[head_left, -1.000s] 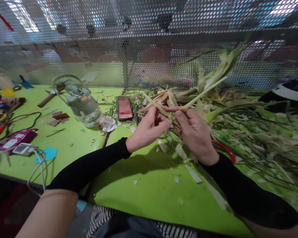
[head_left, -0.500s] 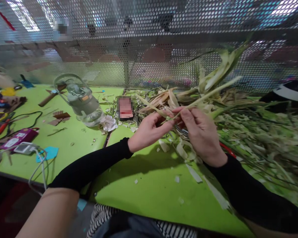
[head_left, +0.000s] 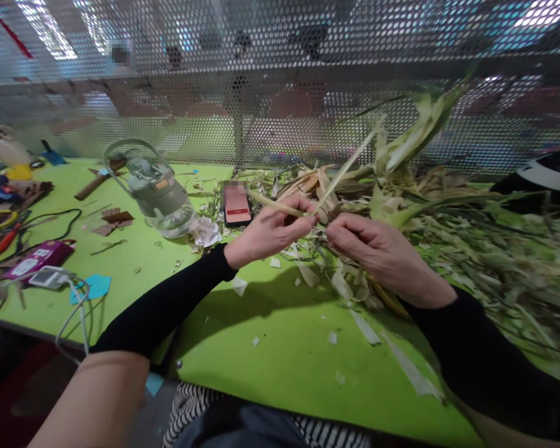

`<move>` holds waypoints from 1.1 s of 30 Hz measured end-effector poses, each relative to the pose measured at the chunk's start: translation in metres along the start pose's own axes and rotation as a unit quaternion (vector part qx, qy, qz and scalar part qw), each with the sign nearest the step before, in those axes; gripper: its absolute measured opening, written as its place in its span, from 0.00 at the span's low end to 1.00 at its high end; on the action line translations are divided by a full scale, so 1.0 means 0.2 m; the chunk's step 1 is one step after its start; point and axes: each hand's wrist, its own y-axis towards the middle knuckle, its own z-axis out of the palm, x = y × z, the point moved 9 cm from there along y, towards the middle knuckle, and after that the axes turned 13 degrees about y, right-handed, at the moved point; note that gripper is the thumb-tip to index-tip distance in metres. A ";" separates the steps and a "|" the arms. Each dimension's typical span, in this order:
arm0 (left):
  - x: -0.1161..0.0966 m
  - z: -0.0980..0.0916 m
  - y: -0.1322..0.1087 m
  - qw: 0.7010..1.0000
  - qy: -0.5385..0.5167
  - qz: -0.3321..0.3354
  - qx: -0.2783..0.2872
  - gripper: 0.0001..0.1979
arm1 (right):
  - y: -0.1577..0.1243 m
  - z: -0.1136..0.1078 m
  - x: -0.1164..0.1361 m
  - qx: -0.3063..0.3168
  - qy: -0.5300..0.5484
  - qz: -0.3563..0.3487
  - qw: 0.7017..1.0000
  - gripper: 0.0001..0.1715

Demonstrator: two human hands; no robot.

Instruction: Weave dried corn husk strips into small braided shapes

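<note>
My left hand (head_left: 268,229) is closed in a pinch on a thin pale leaf strip (head_left: 345,167) that slants up and to the right from my fingers. Just to its right, my right hand (head_left: 373,249) has its fingers curled together low over the table, near the strip's base; what they pinch is hidden. Both hands work above a litter of cut leaf scraps (head_left: 350,283) on the green table (head_left: 270,354). Black sleeves cover both forearms.
A big heap of green and dry leaves (head_left: 471,230) fills the right side. A phone (head_left: 236,204) lies behind my left hand, a clear jug (head_left: 154,186) left of it. Tools, cables and a charger (head_left: 46,277) clutter the far left. A perforated metal screen (head_left: 261,93) closes the back.
My right hand has dropped from the strip's upper part down toward the table. The leaf strip has swung up steeper, held at my left hand. My left hand shifted slightly left.
</note>
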 end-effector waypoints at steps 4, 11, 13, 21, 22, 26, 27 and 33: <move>0.03 0.02 -0.01 0.998 0.029 -0.031 0.052 0.05 | 0.01 -0.01 0.00 -0.004 -0.045 0.002 0.999 0.27; 0.06 0.16 -0.04 0.982 0.146 -0.034 0.116 0.06 | -0.03 -0.07 0.13 -0.164 -0.161 -0.146 0.962 0.12; 0.07 0.19 -0.05 0.977 0.169 -0.033 0.126 0.08 | -0.02 -0.02 0.10 -0.116 -0.150 -0.127 0.973 0.11; 0.01 0.24 -0.07 0.987 0.083 0.050 0.126 0.16 | -0.01 -0.05 0.02 -0.126 0.012 -0.029 0.992 0.20; 0.01 0.24 -0.07 0.987 0.083 0.052 0.130 0.16 | -0.01 -0.04 0.02 -0.125 0.017 -0.025 0.992 0.20; 0.01 0.27 -0.09 0.982 0.087 0.056 0.157 0.16 | -0.02 -0.03 0.01 -0.127 0.033 -0.010 0.991 0.21; 0.01 0.28 -0.09 0.980 0.088 0.059 0.168 0.16 | -0.02 -0.03 0.00 -0.130 0.036 -0.004 0.991 0.22; 0.02 0.34 -0.10 0.970 0.112 0.043 0.213 0.16 | -0.03 -0.01 -0.03 -0.143 0.007 0.003 0.990 0.23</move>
